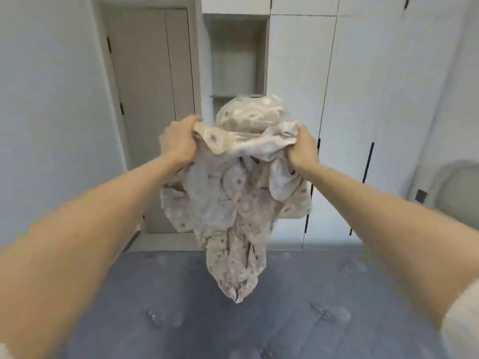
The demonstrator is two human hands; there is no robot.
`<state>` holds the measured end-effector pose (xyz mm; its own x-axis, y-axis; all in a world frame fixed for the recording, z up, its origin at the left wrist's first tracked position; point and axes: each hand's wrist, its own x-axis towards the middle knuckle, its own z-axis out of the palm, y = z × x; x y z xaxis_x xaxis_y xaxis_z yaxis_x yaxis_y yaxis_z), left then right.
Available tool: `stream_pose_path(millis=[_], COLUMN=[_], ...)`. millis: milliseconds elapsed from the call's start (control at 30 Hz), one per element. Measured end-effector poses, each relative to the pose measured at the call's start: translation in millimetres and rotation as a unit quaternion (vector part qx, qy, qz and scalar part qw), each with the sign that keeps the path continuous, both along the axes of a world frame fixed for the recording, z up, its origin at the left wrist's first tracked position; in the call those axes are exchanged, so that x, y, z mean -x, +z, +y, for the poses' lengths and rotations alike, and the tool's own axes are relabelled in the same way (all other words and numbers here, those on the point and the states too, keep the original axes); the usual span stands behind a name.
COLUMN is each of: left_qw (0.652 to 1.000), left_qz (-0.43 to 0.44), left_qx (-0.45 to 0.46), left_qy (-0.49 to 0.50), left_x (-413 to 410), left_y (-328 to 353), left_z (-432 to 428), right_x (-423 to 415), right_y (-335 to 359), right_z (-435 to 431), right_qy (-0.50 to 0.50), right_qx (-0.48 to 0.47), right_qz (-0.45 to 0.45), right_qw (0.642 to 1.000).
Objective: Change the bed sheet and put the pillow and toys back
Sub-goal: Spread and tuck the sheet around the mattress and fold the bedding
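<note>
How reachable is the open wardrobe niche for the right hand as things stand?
Probably not reachable: the right hand grips the bunched sheet together with the left hand, and the grey bed surface stretches between the person and the niche.

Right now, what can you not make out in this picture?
Head view:
Fingertips of left hand and right hand: buried in the bunched beige patterned bed sheet.
Lower white wall niche: behind the sheet.
Grey rounded object: cut by the right edge, blurred.
Pillow and toys: none in view.
</note>
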<state>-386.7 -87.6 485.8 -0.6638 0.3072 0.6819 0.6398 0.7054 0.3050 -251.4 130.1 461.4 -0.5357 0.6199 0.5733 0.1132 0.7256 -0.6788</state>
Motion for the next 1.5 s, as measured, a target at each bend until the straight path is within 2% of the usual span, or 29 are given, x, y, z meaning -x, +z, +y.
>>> stream_pose_path(millis=[133, 233, 433, 567, 667, 767, 933, 1067, 1233, 1333, 1400, 1500], left_qw=[0.998, 0.994, 0.982, 0.935, 0.892, 0.899, 0.918, 0.915, 0.892, 0.861, 0.853, 0.838], left_qz=[-0.016, -0.016, 0.007, -0.035, -0.009, -0.002, -0.006, -0.024, -0.071, -0.092, -0.098, -0.130], left_qx=[0.055, 0.103, 0.184, 0.346, 0.451, 0.437, 0.397, 0.404, 0.447, 0.500, 0.512, 0.529], left_qy=[-0.007, -0.015, -0.041, -0.073, -0.037, -0.006, -0.008, -0.013, -0.014, -0.005, -0.001, -0.007], left_x=[-18.0, -36.2, -91.0, -137.9, -167.8, -200.6, -262.8, -313.5, -395.9, -464.6, -487.8, -546.5], left_y=[-25.2, -44.0, -60.1, -67.2, -91.3, -119.2, -155.6, -183.0, -240.3, -277.2, -296.8, -318.2], left_z=[-25.6, -49.4, -108.3, -163.2, -195.2, -229.1, -284.9, -324.0, -377.2, -416.2, -428.3, -464.8], right_x=[-25.1, -51.3, -113.9, -161.7, -195.5, -228.6, -284.0, -331.8, -412.8, -479.4, -505.1, -561.7], right_y=[-22.5, -49.2, -92.4, -105.7, -116.1, -123.4, -140.5, -161.2, -214.3, -254.1, -273.5, -295.4], right_z=[-5.7, -15.0, -58.6, -90.1, -117.9, -149.5, -196.1, -235.6, -293.5, -335.8, -348.6, -386.9], right_qy=[-0.033, -0.021, 0.000, -0.008, 0.009, 0.026, 0.047, 0.072, 0.090, 0.108, 0.094, 0.114], right_qx=[-0.012, -0.045, -0.049, -0.067, -0.084, -0.106, -0.129, -0.113, -0.082, -0.053, -0.038, -0.058], right_qz=[-0.072, -0.151, -0.220, -0.285, -0.308, -0.329, -0.380, -0.420, -0.504, -0.555, -0.560, -0.591], right_qw=[0.997, 0.987, 0.974, 0.956, 0.948, 0.938, 0.915, 0.898, 0.855, 0.823, 0.822, 0.796])
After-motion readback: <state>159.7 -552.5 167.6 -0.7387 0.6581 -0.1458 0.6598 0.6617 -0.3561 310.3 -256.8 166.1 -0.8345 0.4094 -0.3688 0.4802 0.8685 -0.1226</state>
